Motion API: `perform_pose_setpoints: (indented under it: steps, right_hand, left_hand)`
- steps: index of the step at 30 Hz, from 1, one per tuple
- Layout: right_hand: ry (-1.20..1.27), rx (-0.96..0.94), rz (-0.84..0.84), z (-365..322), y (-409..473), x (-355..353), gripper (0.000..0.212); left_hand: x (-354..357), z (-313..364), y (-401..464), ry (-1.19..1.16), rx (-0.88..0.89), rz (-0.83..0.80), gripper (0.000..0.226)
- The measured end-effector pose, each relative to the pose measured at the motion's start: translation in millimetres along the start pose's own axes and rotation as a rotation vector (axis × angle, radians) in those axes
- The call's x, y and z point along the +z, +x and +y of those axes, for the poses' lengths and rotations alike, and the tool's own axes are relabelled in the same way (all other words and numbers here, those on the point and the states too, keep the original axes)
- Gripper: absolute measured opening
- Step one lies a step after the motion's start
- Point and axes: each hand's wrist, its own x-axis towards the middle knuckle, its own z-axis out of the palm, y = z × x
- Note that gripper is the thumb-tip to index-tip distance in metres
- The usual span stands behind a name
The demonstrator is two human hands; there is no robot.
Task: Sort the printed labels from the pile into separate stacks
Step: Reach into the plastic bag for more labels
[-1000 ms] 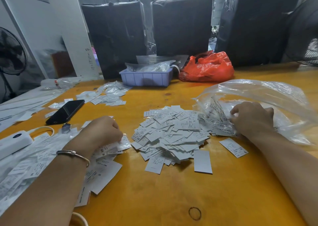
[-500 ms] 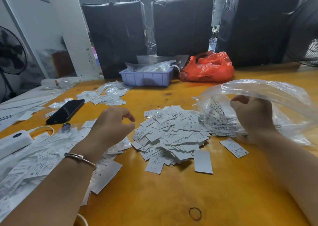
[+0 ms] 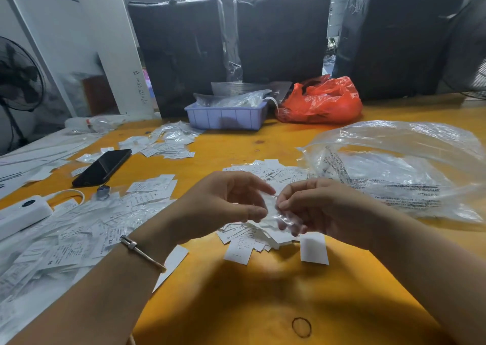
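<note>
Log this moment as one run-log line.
stage: sorting labels | left hand: open, beside the right | right hand: pinching small clear sleeve | label pile: under both hands | big clear bag: lying right

Orange table (image 3: 236, 305), white labels (image 3: 238, 250) (black print), red bag (image 3: 320, 102), lilac tray (image 3: 226, 118), black phone (image 3: 102, 167)

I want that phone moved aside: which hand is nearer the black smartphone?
Left. The left hand hovers over the label pile to the right of the black smartphone; the right hand is farther right.
</note>
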Motion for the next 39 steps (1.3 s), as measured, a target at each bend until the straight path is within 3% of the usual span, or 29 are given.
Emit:
perform_pose_setpoints:
  steps: [1, 4, 6, 8, 11, 15, 21, 24, 29, 31, 33, 36, 39]
  right_hand:
    - [-0.010, -0.014, -0.004, -0.4, -0.2, 0.7, 0.008]
    - [-0.202, -0.068, 0.018, -3.9, -3.2, 4.7, 0.049]
    - [-0.373, -0.111, 0.071, -4.1, -4.2, 9.8, 0.059]
    - [-0.401, -0.191, 0.098, -3.1, -4.8, 14.5, 0.050]
    - [-0.429, -0.331, 0.200, -2.6, -4.4, 13.1, 0.017]
    - [-0.599, -0.313, 0.367, -13.0, -8.2, -7.7, 0.015]
    - [-1.247, 0.178, -0.028, -21.9, -21.9, -7.6, 0.049]
    - [-1.367, 0.168, -0.030, -15.9, -20.6, 1.1, 0.051]
    - [-1.447, 0.011, 0.027, -15.7, -21.5, 2.4, 0.025]
    - [-1.437, -0.040, 0.065, -16.5, -20.9, 1.8, 0.019]
    - [-1.277, -0.065, 0.116, -20.9, -19.7, -0.7, 0.019]
    - [-0.772, -0.121, 0.173, -29.8, -19.8, -7.3, 0.021]
    - [-0.379, -0.116, 0.164, -32.1, -20.7, -13.9, 0.029]
  left_hand:
    - [0.8, 0.3, 0.1, 0.012, 0.008, 0.028, 0.026]
    - [-0.6, -1.0, 0.8, 0.024, 0.015, 0.117, 0.009]
    - [-2.3, -3.0, 1.4, 0.028, 0.000, 0.166, 0.005]
    - [-1.6, -5.3, 1.8, 0.044, -0.018, 0.182, 0.006]
    - [1.3, -6.5, 2.4, 0.050, -0.041, 0.184, 0.017]
    - [-3.4, -7.3, 2.9, 0.085, -0.073, 0.294, 0.023]
    - [-7.9, -8.2, 2.0, 0.064, -0.110, 0.346, 0.018]
    - [-6.7, -7.4, 1.8, 0.040, -0.124, 0.335, 0.017]
    - [-8.2, -5.5, 2.0, -0.038, -0.167, 0.317, 0.030]
    - [-8.5, -5.6, 2.2, -0.087, -0.199, 0.289, 0.030]
    - [-9.2, -6.0, 2.5, -0.123, -0.222, 0.266, 0.021]
    - [-10.3, -5.3, 2.5, -0.181, -0.238, 0.257, 0.007]
    - [-10.9, -5.3, 1.6, -0.212, -0.250, 0.250, 0.007]
